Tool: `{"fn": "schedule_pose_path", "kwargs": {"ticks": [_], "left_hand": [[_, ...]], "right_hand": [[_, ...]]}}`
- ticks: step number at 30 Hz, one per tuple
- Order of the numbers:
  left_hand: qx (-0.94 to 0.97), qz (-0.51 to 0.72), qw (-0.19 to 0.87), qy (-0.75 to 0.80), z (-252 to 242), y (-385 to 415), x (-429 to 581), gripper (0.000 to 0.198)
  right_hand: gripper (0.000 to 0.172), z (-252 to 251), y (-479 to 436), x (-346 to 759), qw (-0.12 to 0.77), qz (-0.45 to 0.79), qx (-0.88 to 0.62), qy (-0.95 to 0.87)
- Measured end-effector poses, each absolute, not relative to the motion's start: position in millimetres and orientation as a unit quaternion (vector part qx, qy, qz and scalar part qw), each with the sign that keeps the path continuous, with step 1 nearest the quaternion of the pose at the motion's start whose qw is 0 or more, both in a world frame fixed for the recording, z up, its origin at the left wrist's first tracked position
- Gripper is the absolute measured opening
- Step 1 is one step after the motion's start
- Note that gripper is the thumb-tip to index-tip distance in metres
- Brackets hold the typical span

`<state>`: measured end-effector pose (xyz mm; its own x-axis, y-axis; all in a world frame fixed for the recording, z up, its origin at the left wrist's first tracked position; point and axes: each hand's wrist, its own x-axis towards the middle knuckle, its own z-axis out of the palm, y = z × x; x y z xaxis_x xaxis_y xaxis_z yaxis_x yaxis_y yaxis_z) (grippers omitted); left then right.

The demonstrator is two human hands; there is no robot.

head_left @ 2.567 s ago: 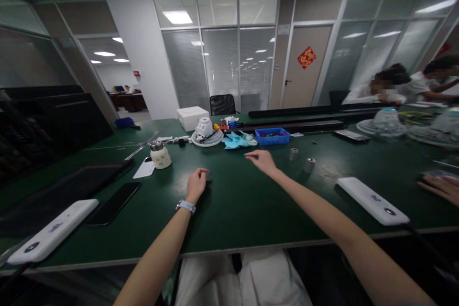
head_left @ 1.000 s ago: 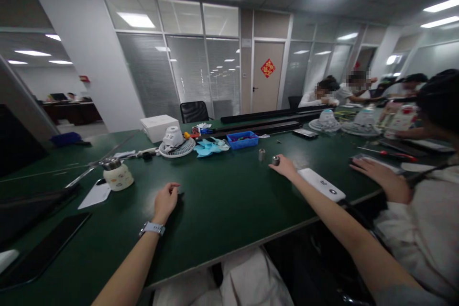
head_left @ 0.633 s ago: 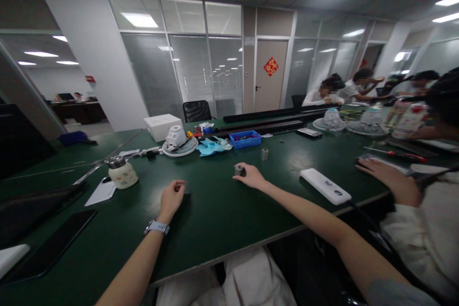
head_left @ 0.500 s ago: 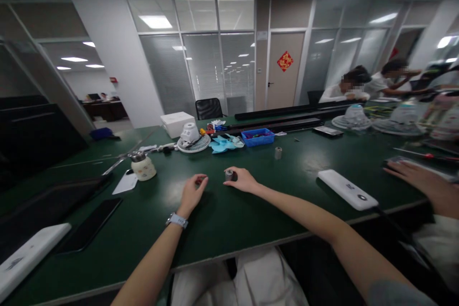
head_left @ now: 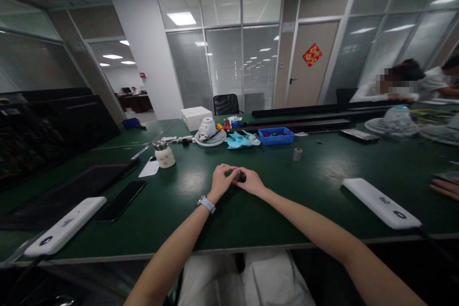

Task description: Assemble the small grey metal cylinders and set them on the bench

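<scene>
My right hand [head_left: 253, 183] is closed around a small grey metal cylinder [head_left: 240, 177], held low over the green table [head_left: 251, 224]. Against its upper end press the thumb and fingers of my left hand [head_left: 222, 182]. Those fingers are pinched, and whatever small piece lies between them is hidden. Both hands meet at the cylinder, and their fingers cover most of it. Another grey metal cylinder [head_left: 297, 154] stands upright on the table to the right of my hands.
Beyond my hands lie a white fan part [head_left: 210, 136], light-blue fan blades [head_left: 238, 140] and a blue tray [head_left: 276, 137] with small parts. Left are a cream jar [head_left: 165, 157] and a black phone [head_left: 122, 201]. A white device [head_left: 382, 203] lies right, near a co-worker's hand [head_left: 444, 187].
My left hand has moved right, from apart to touching the cylinder in my right hand. The view has turned left, so the table's things appear shifted right.
</scene>
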<state>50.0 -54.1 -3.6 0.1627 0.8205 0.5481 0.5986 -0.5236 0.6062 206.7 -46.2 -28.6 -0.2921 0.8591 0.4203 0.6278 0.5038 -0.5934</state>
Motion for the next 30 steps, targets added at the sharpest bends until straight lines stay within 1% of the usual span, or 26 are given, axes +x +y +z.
{"fn": "schedule_pose_path", "kwargs": {"ticks": [3, 6, 8, 12, 18, 22, 23, 27, 30], "left_hand": [[0.737, 0.473, 0.116, 0.468, 0.3, -52.7, 46.5, 0.026], [0.722, 0.489, 0.092, 0.481, 1.4, -52.2, 31.5, 0.028], [0.721, 0.466, 0.077, 0.508, -1.2, -51.6, 15.2, 0.028], [0.734, 0.375, 0.072, 0.562, -11.5, -49.6, -14.7, 0.027], [0.745, 0.285, 0.069, 0.599, -19.0, -48.6, -20.6, 0.032], [0.734, 0.287, 0.051, 0.613, -20.7, -46.0, -18.7, 0.038], [0.727, 0.298, 0.049, 0.616, -21.2, -44.7, -19.1, 0.039], [0.705, 0.355, 0.054, 0.612, -23.1, -39.5, -22.3, 0.04], [0.69, 0.384, 0.083, 0.608, -22.7, -38.8, -23.4, 0.038]], "right_hand": [[0.048, -26.9, -48.5, 206.4, 0.362, 0.156, -0.478, -0.785], [0.048, -25.1, -51.4, 207.6, 0.365, 0.15, -0.482, -0.782], [0.048, -23.6, -53.5, 208.5, 0.367, 0.146, -0.48, -0.783], [0.049, -20.8, -56.4, 209.4, 0.359, 0.145, -0.483, -0.786], [0.051, -19.3, -57.9, 209.3, 0.35, 0.138, -0.486, -0.789], [0.062, -17.0, -61.1, 207.9, 0.365, 0.118, -0.47, -0.795], [0.062, -16.2, -61.9, 207.2, 0.365, 0.111, -0.468, -0.797], [0.045, -11.2, -63.0, 206.8, 0.337, 0.086, -0.465, -0.814], [0.041, -6.1, -58.7, 218.5, 0.304, 0.072, -0.506, -0.804]]}}
